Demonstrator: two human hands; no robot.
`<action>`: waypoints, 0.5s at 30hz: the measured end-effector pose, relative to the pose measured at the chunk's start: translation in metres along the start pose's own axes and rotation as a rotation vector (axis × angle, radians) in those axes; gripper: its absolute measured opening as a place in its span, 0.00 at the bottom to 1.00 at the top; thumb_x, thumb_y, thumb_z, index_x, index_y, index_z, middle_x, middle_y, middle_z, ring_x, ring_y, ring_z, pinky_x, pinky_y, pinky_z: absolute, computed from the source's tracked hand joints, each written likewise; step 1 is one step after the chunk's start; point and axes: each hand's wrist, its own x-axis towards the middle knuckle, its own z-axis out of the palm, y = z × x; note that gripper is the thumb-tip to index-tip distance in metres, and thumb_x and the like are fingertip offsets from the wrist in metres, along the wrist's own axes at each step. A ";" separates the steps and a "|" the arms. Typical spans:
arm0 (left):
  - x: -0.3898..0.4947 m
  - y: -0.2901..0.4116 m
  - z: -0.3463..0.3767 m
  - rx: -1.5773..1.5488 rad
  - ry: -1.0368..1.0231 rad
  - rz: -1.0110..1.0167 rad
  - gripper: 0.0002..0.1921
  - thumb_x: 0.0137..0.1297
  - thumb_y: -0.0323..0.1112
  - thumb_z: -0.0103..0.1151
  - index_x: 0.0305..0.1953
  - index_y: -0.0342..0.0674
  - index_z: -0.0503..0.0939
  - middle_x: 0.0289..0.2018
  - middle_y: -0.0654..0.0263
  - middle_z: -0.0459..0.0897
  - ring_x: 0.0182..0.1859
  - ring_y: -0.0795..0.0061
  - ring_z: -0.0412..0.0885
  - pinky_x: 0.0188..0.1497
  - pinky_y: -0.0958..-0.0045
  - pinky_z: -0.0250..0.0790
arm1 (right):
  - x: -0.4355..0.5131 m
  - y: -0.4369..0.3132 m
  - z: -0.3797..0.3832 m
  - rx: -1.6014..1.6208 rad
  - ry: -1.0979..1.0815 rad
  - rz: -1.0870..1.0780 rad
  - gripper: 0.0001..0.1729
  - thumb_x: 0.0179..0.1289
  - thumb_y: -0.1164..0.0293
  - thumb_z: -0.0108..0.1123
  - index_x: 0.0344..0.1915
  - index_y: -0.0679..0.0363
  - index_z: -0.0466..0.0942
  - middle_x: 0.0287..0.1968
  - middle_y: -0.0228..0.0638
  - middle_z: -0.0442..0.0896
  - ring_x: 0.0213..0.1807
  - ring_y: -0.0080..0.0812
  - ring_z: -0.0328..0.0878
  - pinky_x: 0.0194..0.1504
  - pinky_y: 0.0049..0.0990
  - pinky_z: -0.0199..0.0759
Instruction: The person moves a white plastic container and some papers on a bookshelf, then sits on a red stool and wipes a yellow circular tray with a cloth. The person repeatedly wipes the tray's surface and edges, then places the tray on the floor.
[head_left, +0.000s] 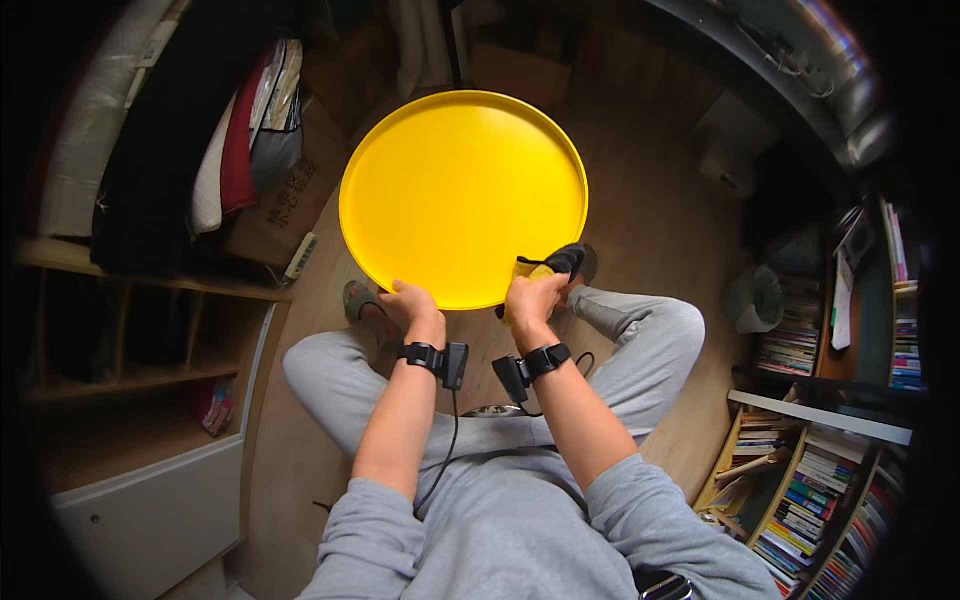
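Observation:
A large round yellow tray-like top (463, 199) with a raised rim lies in front of me, above the floor and between my knees. What supports it underneath is hidden. At its near left edge, my left hand (415, 306) grips the rim, thumb on top and fingers out of sight below. My right hand (534, 301) clasps a yellow-and-black cloth (559, 262) at the near right edge. Part of the cloth rests over the rim, and its dark end sticks out beyond it.
Wooden flooring (645, 195) surrounds me. On the left stand a cabinet with open compartments (150, 322), a cardboard box bearing writing (274, 202) and a white power strip (301, 256). Bookshelves (806, 480) and a lined waste bin (756, 298) are on the right. Cables hang from both wrist devices.

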 end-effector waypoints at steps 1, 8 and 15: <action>-0.014 -0.006 0.002 0.026 -0.016 -0.060 0.21 0.87 0.40 0.45 0.63 0.24 0.74 0.57 0.39 0.86 0.57 0.41 0.87 0.58 0.49 0.80 | -0.005 0.006 0.002 0.025 0.005 0.040 0.46 0.68 0.73 0.65 0.78 0.70 0.51 0.68 0.71 0.74 0.71 0.68 0.73 0.70 0.53 0.70; -0.112 -0.067 0.022 -0.300 -0.351 -0.410 0.26 0.85 0.51 0.51 0.67 0.35 0.74 0.56 0.48 0.85 0.56 0.49 0.86 0.55 0.36 0.77 | 0.044 0.033 -0.028 0.098 -0.109 0.007 0.45 0.62 0.77 0.66 0.75 0.70 0.54 0.63 0.63 0.79 0.65 0.58 0.81 0.65 0.45 0.77; -0.031 -0.050 -0.044 -0.204 -0.866 -0.658 0.37 0.72 0.68 0.61 0.73 0.54 0.73 0.69 0.57 0.77 0.68 0.50 0.74 0.73 0.16 0.48 | 0.155 0.017 -0.090 -0.127 -0.368 -0.203 0.37 0.64 0.74 0.67 0.69 0.71 0.62 0.64 0.59 0.81 0.65 0.53 0.83 0.63 0.41 0.80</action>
